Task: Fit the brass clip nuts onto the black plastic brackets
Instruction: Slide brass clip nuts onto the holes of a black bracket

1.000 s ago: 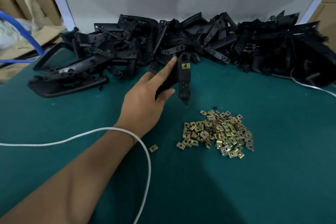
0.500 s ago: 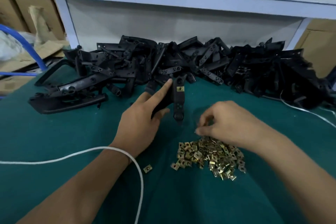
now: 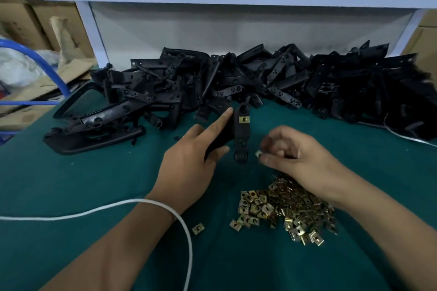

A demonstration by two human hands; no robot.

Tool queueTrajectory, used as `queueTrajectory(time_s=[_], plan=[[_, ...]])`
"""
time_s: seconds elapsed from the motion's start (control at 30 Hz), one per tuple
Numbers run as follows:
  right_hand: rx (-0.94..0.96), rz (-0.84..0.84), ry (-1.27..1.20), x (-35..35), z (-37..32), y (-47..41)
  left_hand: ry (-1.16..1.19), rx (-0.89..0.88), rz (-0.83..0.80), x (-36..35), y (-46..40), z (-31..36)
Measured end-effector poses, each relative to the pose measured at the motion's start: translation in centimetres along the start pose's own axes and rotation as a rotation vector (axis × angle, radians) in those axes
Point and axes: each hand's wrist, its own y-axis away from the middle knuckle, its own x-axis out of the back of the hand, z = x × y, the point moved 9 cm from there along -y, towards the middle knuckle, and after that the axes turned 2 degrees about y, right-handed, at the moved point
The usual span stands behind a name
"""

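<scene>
Lifting a clip nut (image 3: 258, 154) from the pile (image 3: 286, 208), your right hand (image 3: 295, 158) now pinches it beside the bracket (image 3: 241, 134).
Your left hand (image 3: 189, 168) grips that bracket, one nut already fitted; the second comes next.

White cord (image 3: 151, 203) crosses green table (image 3: 71, 184); cardboard boxes (image 3: 26, 23), perhaps, stand left

A heap of brackets (image 3: 236, 82) is lying along the back of the bench (image 3: 71, 184). In front of it, the left hand (image 3: 189, 168) is holding one bracket (image 3: 241, 134) upright; the right hand (image 3: 295, 156), just to its right, is pinching a clip nut (image 3: 258, 154). A pile of clip nuts (image 3: 288, 210) is sitting nearer, beneath the right wrist. A cord (image 3: 94, 211) is crossing the left forearm.
</scene>
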Motion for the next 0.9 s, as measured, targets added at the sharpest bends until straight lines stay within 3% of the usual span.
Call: queueTrajectory(time_s=[0.2, 0.3, 0.9], plan=[[-0.018, 0.141, -0.640, -0.9, -0.3, 0.3, 0.020, 0.034, -0.016, 0.2, 0.3, 0.2], [-0.045, 0.121, -0.819, -1.7, -0.6, 0.6, -0.001, 0.045, -0.016, 0.2, 0.3, 0.3], [-0.109, 0.170, -0.972, -2.2, -1.0, 0.9, -0.059, 0.066, 0.014, 0.6, 0.3, 0.6]])
